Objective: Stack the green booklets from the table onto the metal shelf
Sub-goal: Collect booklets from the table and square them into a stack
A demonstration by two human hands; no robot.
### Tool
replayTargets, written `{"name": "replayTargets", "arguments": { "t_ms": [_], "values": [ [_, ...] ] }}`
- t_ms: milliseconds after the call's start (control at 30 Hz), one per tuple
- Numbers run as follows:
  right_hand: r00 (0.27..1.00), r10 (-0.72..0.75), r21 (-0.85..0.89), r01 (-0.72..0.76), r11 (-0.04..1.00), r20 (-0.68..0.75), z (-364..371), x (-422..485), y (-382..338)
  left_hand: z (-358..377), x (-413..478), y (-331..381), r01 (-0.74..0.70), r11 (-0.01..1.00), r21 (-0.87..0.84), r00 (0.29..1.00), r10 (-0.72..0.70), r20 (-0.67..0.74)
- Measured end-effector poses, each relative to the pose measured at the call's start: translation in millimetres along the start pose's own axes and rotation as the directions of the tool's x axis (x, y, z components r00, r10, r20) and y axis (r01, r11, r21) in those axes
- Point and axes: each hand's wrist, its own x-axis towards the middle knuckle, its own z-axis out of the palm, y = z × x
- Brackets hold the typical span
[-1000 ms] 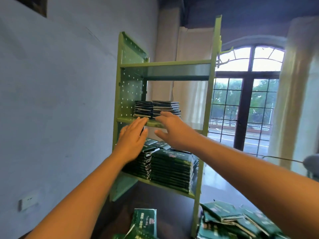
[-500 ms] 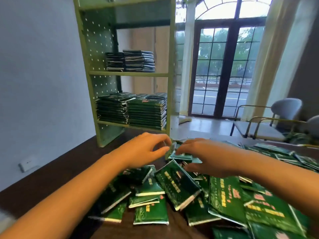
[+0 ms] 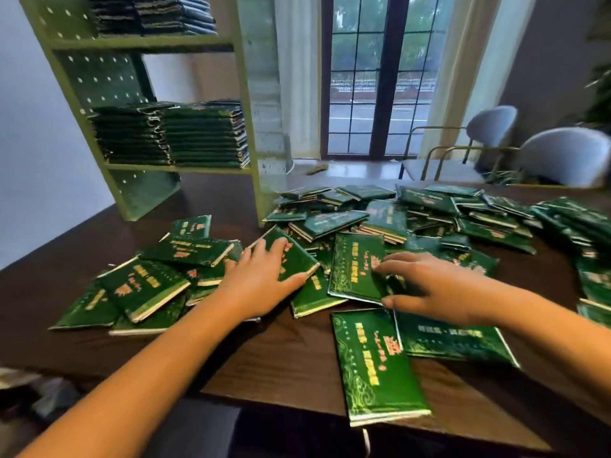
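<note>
Many green booklets (image 3: 390,219) lie scattered in a loose pile across the dark wooden table (image 3: 284,361). My left hand (image 3: 261,282) rests flat on one tilted booklet (image 3: 294,256), fingers spread over its cover and thumb along its lower edge. My right hand (image 3: 439,285) reaches left, its fingertips touching the right side of another booklet (image 3: 353,269), thumb near that booklet's lower corner. The green metal shelf (image 3: 247,127) stands at the table's back left. Two neat booklet stacks (image 3: 172,137) fill its lower level, and more stacks (image 3: 148,14) sit on the level above.
Two more booklets (image 3: 373,365) lie near the table's front edge. Two grey chairs (image 3: 562,157) stand at the back right beyond the table. A tall window (image 3: 380,77) with curtains is behind. A white wall (image 3: 29,133) runs along the left of the shelf.
Both hands came down from the shelf's upper stack to the pile on the table. They have spread apart, each now lying on a separate booklet. The view has tilted downward.
</note>
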Motion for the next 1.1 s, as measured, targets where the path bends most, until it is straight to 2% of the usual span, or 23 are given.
{"name": "replayTargets", "arguments": {
  "t_ms": [133,267,333,467,567,667,833,900,967,1033,1100],
  "values": [
    [0.999,0.029,0.132,-0.031,0.991,0.020,16,-20,1,14,-7,18,-0.052,0.999,-0.009,0.996,0.051,-0.073],
    [1.000,0.000,0.055,-0.001,0.998,0.024,36,-31,-6,25,-15,35,-0.113,0.992,-0.050,0.988,0.107,-0.115],
    [1.000,-0.005,0.071,0.004,0.997,0.009,41,-31,-5,28,-19,40,-0.147,0.987,-0.071,0.981,0.136,-0.136],
    [0.999,-0.017,0.138,0.023,0.990,-0.040,43,-33,13,34,-23,53,-0.233,0.952,-0.199,0.962,0.195,-0.191],
    [0.996,-0.018,0.145,0.031,0.989,-0.089,46,-36,29,39,-22,66,-0.307,0.933,-0.189,0.934,0.257,-0.250],
    [0.982,0.041,0.150,-0.014,0.989,-0.184,49,-41,45,44,-20,83,-0.369,0.907,-0.204,0.910,0.308,-0.276],
    [0.946,0.129,0.270,-0.046,0.962,-0.299,51,-54,64,51,-17,114,-0.444,0.851,-0.279,0.887,0.375,-0.269],
    [0.909,0.175,0.192,-0.109,0.975,-0.377,50,-61,73,55,-15,125,-0.466,0.842,-0.273,0.876,0.395,-0.277],
    [0.882,0.251,0.029,-0.262,0.965,-0.400,46,-73,85,59,-12,135,-0.464,0.845,-0.267,0.878,0.399,-0.264],
    [0.898,0.332,-0.126,-0.380,0.917,-0.290,42,-84,96,61,-9,144,-0.440,0.849,-0.291,0.893,0.382,-0.237],
    [0.918,0.366,-0.177,-0.390,0.904,-0.151,35,-91,103,61,-7,152,-0.418,0.840,-0.346,0.906,0.357,-0.227]
  ]
}}
